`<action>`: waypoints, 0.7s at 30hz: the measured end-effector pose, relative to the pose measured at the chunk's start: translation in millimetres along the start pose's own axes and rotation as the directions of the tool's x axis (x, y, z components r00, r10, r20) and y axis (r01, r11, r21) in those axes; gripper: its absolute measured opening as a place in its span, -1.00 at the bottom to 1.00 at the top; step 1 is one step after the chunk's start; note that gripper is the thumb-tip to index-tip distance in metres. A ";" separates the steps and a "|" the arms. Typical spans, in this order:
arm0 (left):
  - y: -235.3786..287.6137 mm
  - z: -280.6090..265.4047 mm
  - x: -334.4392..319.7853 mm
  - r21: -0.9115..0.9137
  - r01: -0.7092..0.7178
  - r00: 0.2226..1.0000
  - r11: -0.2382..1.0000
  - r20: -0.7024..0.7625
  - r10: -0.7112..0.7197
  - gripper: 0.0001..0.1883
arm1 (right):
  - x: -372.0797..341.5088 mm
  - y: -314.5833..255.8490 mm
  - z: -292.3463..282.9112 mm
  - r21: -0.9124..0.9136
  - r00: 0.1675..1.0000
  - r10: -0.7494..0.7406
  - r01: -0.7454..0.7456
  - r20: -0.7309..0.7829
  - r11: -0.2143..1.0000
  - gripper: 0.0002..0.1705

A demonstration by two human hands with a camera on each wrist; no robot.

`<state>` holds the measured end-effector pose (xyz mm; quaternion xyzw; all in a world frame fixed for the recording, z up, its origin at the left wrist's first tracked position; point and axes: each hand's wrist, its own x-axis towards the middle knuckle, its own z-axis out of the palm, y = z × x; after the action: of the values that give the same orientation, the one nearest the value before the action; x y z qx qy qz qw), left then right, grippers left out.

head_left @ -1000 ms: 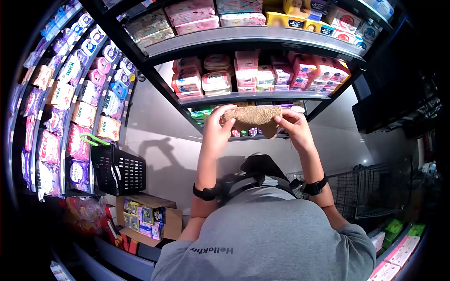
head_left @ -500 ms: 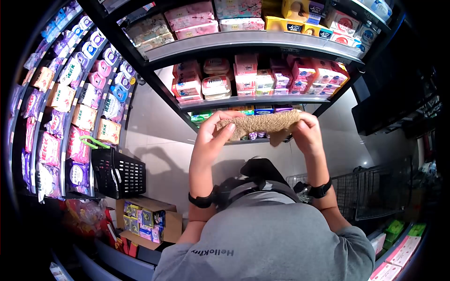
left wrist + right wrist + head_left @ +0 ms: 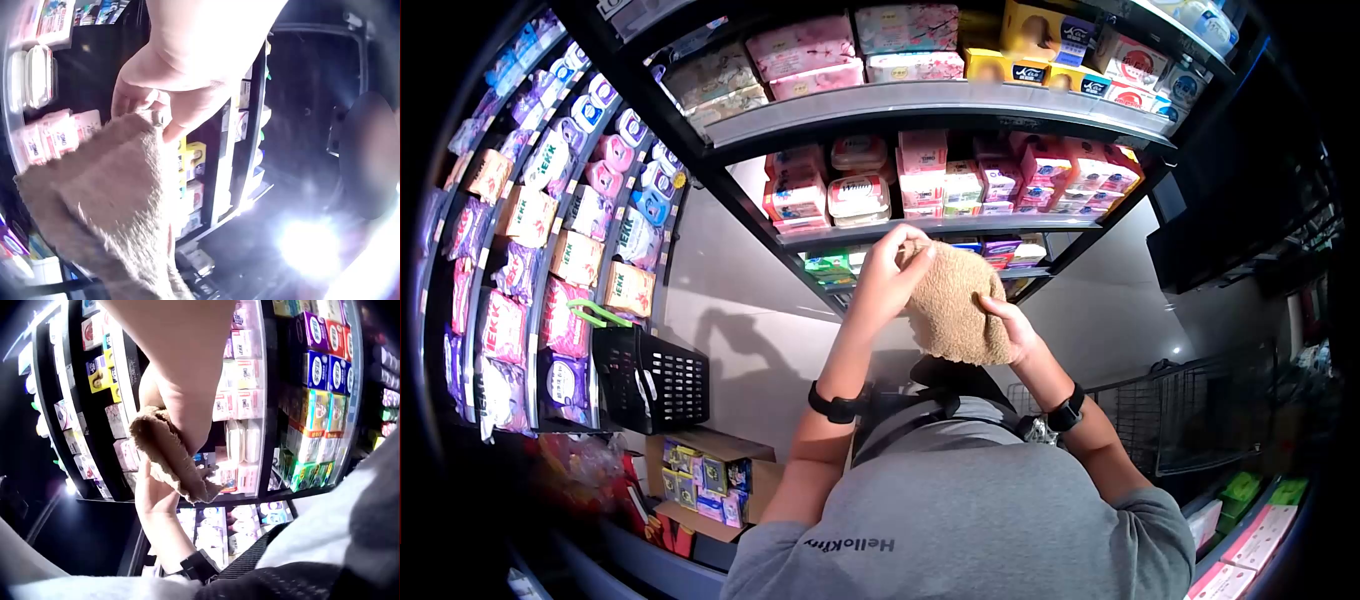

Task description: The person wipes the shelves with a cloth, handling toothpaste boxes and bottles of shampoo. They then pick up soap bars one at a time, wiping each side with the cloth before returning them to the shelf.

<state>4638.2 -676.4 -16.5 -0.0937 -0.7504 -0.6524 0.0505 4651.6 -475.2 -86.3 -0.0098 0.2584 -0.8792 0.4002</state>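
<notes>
A tan fuzzy cloth (image 3: 956, 305) hangs spread between both hands in front of the shelves. The left hand (image 3: 892, 275) pinches its upper left corner between thumb and fingers. In the left wrist view, the left hand (image 3: 175, 94) grips the top of the cloth (image 3: 112, 194), which drapes downward. The right hand (image 3: 1014, 328) holds the cloth's right side, its thumb on the near face and its other fingers hidden behind. In the right wrist view the cloth (image 3: 172, 456) looks folded over, with the right hand (image 3: 181, 412) at its upper side.
Shelves (image 3: 940, 98) of boxed and packaged goods stand ahead, and more packages line the left rack (image 3: 530, 220). A black basket (image 3: 652, 378) is at the left, above an open carton (image 3: 762, 480) of small packs. A wire cart (image 3: 1200, 410) stands at the right.
The cloth has gone from a narrow band stretched between the hands to a broader, hanging piece. The right hand has moved lower and inward; the left hand has shifted slightly right and up.
</notes>
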 end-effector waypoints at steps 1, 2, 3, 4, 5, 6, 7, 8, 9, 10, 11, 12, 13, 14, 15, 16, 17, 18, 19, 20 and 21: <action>-3.8 -1.1 7.8 0.035 0.057 0.998 0.998 -0.029 -0.056 -0.81 | 0.9 -1.7 -0.7 0.068 0.998 0.021 -0.017 -0.052 0.998 -0.32; -10.1 -2.3 17.3 0.198 -0.027 0.995 0.980 -0.092 0.046 -0.77 | 1.4 -4.8 -1.9 0.134 0.994 0.045 -0.031 -0.103 0.991 -0.39; -14.0 -3.8 27.4 0.357 -0.099 0.978 0.929 -0.138 0.157 -0.74 | 0.0 -8.2 -5.5 0.133 0.994 0.037 -0.024 -0.102 0.991 -0.39; -11.4 -9.7 36.8 0.407 -0.128 0.981 0.904 -0.081 0.175 -0.70 | -3.5 -11.4 -10.6 0.170 0.989 -0.025 0.049 -0.143 0.984 -0.42; -15.1 -18.4 50.3 0.479 -0.165 0.984 0.862 0.027 0.173 -0.62 | -7.3 -15.5 -14.7 0.204 0.979 -0.083 0.122 -0.187 0.971 -0.45; -18.0 -22.3 61.2 0.588 -0.173 0.983 0.790 0.051 0.177 -0.55 | -12.0 -21.0 -14.2 0.213 0.974 -0.128 0.168 -0.189 0.963 -0.47; -21.4 -24.8 72.3 0.687 -0.182 0.981 0.703 0.079 0.177 -0.49 | -15.6 -26.2 -16.4 0.190 0.959 -0.172 0.217 -0.226 0.958 -0.47; -26.9 -26.8 86.4 0.789 -0.163 0.985 0.592 0.098 0.141 -0.37 | -19.8 -30.9 -17.8 0.198 0.944 -0.220 0.270 -0.245 0.942 -0.47; -8.8 -25.1 98.4 0.843 -0.142 0.990 0.519 0.108 0.096 -0.38 | -23.6 -34.9 -19.3 0.205 0.927 -0.268 0.325 -0.263 0.923 -0.46; -9.1 -25.9 117.2 0.840 -0.116 0.989 0.531 0.149 -0.020 -0.38 | -26.8 -37.6 -22.7 0.194 0.902 -0.298 0.368 -0.311 0.909 -0.45; -12.5 -27.8 139.7 0.838 -0.089 0.973 0.539 0.189 -0.133 -0.38 | -31.5 -41.3 -23.8 0.177 0.879 -0.322 0.400 -0.351 0.899 -0.45; -40.1 -34.7 163.9 0.726 -0.036 0.940 0.687 0.257 -0.222 -0.33 | -36.5 -44.3 -26.2 0.135 0.860 -0.333 0.410 -0.387 0.902 -0.45; -28.0 -37.9 167.3 0.642 0.003 0.901 0.767 0.331 -0.281 -0.18 | -41.0 -46.4 -27.7 0.094 0.839 -0.344 0.418 -0.423 0.904 -0.46; -34.1 -37.5 178.8 0.696 0.057 0.877 0.716 0.308 -0.369 -0.12 | -46.9 -49.1 -25.3 0.082 0.822 -0.328 0.409 -0.465 0.909 -0.45; -46.5 -36.0 190.2 0.746 0.106 0.847 0.657 0.278 -0.453 -0.05 | -53.1 -51.7 -22.6 0.071 0.803 -0.312 0.400 -0.508 0.914 -0.44; -56.1 -34.7 185.9 0.697 -0.065 0.960 0.714 0.239 -0.145 -0.12 | -57.9 -53.4 -26.1 0.068 0.798 -0.309 0.398 -0.516 0.915 -0.44; -60.9 -36.8 192.1 0.754 0.016 0.924 0.656 0.240 -0.298 -0.04 | -63.2 -54.1 -31.6 0.064 0.792 -0.318 0.408 -0.520 0.911 -0.44; -64.9 -34.3 190.9 0.761 -0.014 0.960 0.649 0.191 -0.204 -0.12 | -68.3 -53.1 -39.3 0.081 0.801 -0.320 0.413 -0.506 0.907 -0.44; -70.2 -30.1 186.5 0.768 -0.037 0.984 0.639 0.138 -0.110 -0.19 | -72.1 -51.7 -47.4 0.100 0.811 -0.317 0.414 -0.492 0.905 -0.43; -74.5 -29.1 183.2 0.766 -0.037 0.983 0.642 0.142 -0.113 -0.19 | -73.7 -49.7 -56.5 0.090 0.803 -0.337 0.432 -0.492 0.897 -0.42; -48.4 -26.6 169.8 0.783 0.012 0.972 0.622 0.136 -0.190 -0.30 | -76.4 -49.3 -57.3 0.091 0.802 -0.336 0.432 -0.494 0.897 -0.42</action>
<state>4461.0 -696.4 -25.9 -0.0871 -0.9631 -0.2531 -0.0286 4656.2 -368.5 -98.7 0.1896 0.2502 -0.9394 0.1378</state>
